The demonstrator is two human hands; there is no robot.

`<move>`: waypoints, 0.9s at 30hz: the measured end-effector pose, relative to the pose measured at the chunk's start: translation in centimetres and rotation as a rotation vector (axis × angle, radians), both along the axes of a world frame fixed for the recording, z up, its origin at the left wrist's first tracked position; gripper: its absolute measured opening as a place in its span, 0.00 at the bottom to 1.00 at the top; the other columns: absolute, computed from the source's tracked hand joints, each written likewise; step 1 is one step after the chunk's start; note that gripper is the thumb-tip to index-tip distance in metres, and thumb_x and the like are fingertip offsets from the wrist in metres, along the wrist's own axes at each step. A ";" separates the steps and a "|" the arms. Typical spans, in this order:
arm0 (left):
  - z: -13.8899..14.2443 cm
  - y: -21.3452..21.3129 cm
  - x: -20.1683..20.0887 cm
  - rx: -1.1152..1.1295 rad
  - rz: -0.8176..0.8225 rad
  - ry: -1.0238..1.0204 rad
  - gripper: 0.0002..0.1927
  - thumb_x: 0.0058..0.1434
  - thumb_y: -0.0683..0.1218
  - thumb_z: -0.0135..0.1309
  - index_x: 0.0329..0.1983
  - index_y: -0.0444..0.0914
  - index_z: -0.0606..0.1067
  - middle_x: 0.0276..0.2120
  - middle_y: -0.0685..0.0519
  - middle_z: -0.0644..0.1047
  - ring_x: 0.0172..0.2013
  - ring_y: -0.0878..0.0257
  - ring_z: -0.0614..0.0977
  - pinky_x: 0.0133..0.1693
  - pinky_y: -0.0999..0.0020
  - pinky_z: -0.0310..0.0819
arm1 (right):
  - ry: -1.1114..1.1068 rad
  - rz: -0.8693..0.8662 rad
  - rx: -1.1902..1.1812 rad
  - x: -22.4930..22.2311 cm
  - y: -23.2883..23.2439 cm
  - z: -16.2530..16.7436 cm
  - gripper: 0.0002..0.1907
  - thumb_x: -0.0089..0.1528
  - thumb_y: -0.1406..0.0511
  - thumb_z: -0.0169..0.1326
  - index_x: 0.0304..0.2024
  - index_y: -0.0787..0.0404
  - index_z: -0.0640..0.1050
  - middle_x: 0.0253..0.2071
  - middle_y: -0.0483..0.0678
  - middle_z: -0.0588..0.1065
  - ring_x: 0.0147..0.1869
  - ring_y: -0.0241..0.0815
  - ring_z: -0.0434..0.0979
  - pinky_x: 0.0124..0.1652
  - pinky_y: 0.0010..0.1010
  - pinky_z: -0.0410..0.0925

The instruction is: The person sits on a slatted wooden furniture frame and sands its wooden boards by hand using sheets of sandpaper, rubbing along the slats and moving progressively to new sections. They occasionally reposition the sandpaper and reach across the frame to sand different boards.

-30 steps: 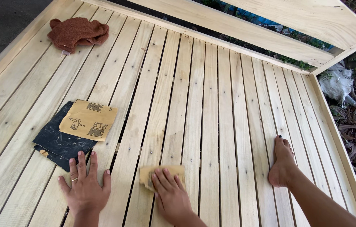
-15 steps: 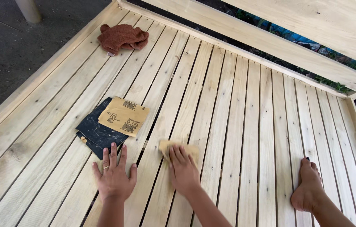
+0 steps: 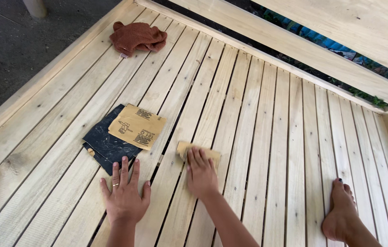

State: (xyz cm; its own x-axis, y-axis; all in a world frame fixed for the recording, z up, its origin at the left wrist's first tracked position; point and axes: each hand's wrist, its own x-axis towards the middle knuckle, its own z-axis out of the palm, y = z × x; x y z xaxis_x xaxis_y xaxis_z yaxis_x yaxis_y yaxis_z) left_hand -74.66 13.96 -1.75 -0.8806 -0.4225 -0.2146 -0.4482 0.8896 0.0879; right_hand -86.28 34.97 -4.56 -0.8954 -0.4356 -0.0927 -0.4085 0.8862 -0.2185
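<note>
Both hands have slid forward along the slatted wooden platform [image 3: 258, 137]. Right hand [image 3: 201, 174] presses a thin, limp sandpaper piece [image 3: 197, 151] flat under its fingers; left hand [image 3: 124, 194] rests spread, empty, beside spare sandpaper sheets [image 3: 125, 132].

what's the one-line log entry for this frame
right hand: pressing sandpaper piece on slats | left hand: flat, beside sandpaper sheets | rag: far corner
</note>
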 end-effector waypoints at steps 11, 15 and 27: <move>-0.6 -0.2 0.0 -0.044 0.002 0.005 0.40 0.62 0.66 0.37 0.78 0.60 0.45 0.78 0.59 0.43 0.75 0.57 0.47 0.69 0.40 0.36 | -0.024 0.039 -0.015 3.9 0.7 1.1 0.31 0.65 0.65 0.42 0.72 0.56 0.62 0.77 0.46 0.55 0.81 0.49 0.49 0.71 0.49 0.50; -1.1 -0.3 -0.1 -0.070 -0.002 0.055 0.40 0.62 0.66 0.37 0.78 0.59 0.45 0.78 0.58 0.44 0.75 0.57 0.47 0.69 0.41 0.36 | -0.147 0.105 0.114 15.9 6.4 -0.1 0.28 0.69 0.61 0.43 0.72 0.53 0.62 0.78 0.47 0.55 0.80 0.49 0.49 0.68 0.53 0.53; -2.3 -0.3 0.1 -0.049 0.003 0.054 0.40 0.60 0.67 0.36 0.77 0.61 0.46 0.78 0.58 0.44 0.75 0.57 0.46 0.69 0.41 0.35 | 0.072 -0.077 -0.055 2.4 -0.8 1.2 0.31 0.66 0.56 0.44 0.72 0.58 0.64 0.75 0.49 0.59 0.80 0.52 0.51 0.72 0.50 0.48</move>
